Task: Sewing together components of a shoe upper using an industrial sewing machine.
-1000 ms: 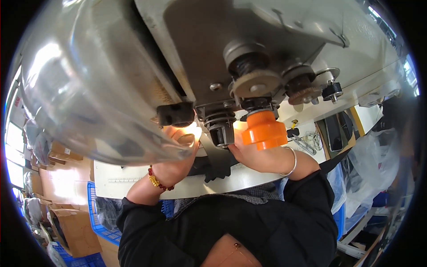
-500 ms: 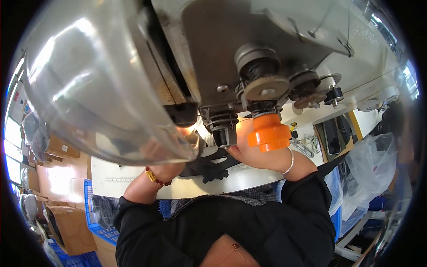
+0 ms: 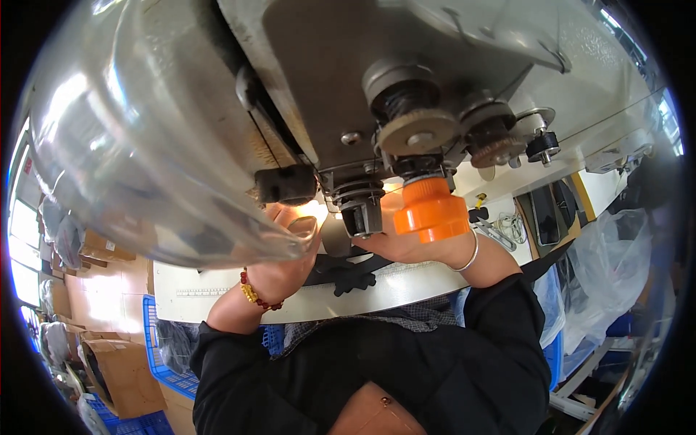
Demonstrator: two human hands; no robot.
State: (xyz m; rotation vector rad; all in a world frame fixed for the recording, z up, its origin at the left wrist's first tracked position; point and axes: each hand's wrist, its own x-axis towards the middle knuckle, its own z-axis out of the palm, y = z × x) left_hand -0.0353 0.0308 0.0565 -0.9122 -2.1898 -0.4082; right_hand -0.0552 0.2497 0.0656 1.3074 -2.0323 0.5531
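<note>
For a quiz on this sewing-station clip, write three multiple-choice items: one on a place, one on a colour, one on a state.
1. Where is the orange spool?
A. in the blue crate
B. under the machine head, by the right hand
C. on the floor

2. What colour are the beads on the left wrist?
A. red and gold
B. green
C. white

3. How are the hands?
A. resting in the lap
B. raised under the machine
C. behind the back

Key: 1 B, the spool sits beneath the grey machine against the right hand. 2 A, the bracelet shows it. 3 B, the left hand and the right reach up to the machine.
</note>
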